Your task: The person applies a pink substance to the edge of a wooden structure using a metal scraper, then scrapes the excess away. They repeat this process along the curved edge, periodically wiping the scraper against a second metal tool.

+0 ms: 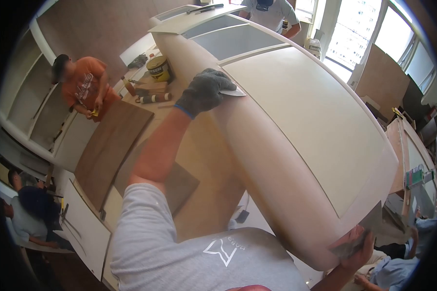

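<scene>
A large cream cabinet panel (296,126) with recessed fields lies tilted across the view. My left hand (204,91), in a grey glove, grips a small putty knife (234,92) whose blade presses on the panel's rounded left edge. At the panel's near lower end, my bare right hand (357,252) holds a wide flat scraper blade (369,225) against the panel's corner. My grey shirt fills the bottom of the frame.
A person in an orange shirt (85,87) works at the left beside brown boards (114,145) and a paint can (159,69). Another person (272,12) stands at the panel's far end. Other people sit at the lower left (31,213) and lower right (398,271). Windows (369,34) are at the upper right.
</scene>
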Available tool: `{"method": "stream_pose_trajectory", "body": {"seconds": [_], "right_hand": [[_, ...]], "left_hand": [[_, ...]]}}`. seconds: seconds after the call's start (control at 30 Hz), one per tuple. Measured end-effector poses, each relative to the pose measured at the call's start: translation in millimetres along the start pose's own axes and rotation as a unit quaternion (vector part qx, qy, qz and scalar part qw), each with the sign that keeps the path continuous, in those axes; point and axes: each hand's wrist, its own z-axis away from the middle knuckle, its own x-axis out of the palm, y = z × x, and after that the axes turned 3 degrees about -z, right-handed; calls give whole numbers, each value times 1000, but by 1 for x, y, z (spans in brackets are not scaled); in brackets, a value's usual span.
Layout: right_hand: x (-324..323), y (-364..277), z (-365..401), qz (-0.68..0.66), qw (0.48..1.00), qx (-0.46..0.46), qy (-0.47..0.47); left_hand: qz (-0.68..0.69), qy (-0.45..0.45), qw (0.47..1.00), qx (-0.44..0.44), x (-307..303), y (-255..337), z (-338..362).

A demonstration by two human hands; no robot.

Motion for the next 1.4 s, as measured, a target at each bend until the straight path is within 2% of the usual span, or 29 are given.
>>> {"method": "stream_pose_trajectory", "body": {"seconds": [0.07, 0.13, 0.2, 0.23, 0.33, 0.43, 0.53, 0.63, 0.73, 0.83, 0.97, 1.03, 1.1, 1.2, 1.3, 1.4], "right_hand": [[1, -3, -1, -35, 996, 32, -70], [-18, -13, -15, -131, 930, 97, -328], [-37, -11, -14, -84, 967, 101, -219], [-43, -9, -12, -59, 979, 106, -164], [-28, -9, -5, -65, 987, 115, -95], [-55, -3, -19, -85, 974, 87, -190], [-53, -4, -13, -52, 993, 60, -90], [-49, -9, -10, -70, 986, 85, -129], [-62, -8, -12, -26, 995, 77, -59], [-57, -10, -12, -46, 987, 72, -138], [-36, -9, -9, -47, 987, 76, -135], [-41, -8, -11, -35, 988, 72, -135], [-42, -11, -13, -4, 975, 55, -217], [-26, -17, -13, -81, 951, 93, -284], [-28, -13, -10, -99, 963, 86, -235], [-26, -9, -7, -95, 974, 78, -193]], "left_hand": [[-1, -6, 1000, 16, -8, 1, 8], [5, -11, 999, 36, -18, -1, 14], [16, -22, 998, 56, -28, -10, 20], [18, -30, 999, 32, -34, -11, 19], [23, 52, 998, 13, -30, -22, 11], [14, 57, 998, 34, -22, -33, 3], [9, 46, 998, 48, -24, -20, -4], [24, 21, 999, 35, -25, -6, -8], [30, 6, 999, 39, -20, -3, -11], [26, -8, 999, 46, -20, 4, -15], [35, -31, 999, 25, -13, 5, -15], [12, -30, 998, 47, -13, 4, -14], [-6, -39, 998, 53, -14, 4, -11], [-2, -49, 997, 66, -22, 4, -3], [29, -51, 991, 118, -33, -15, 9], [90, -39, 995, 9, -37, -37, 6]]}}
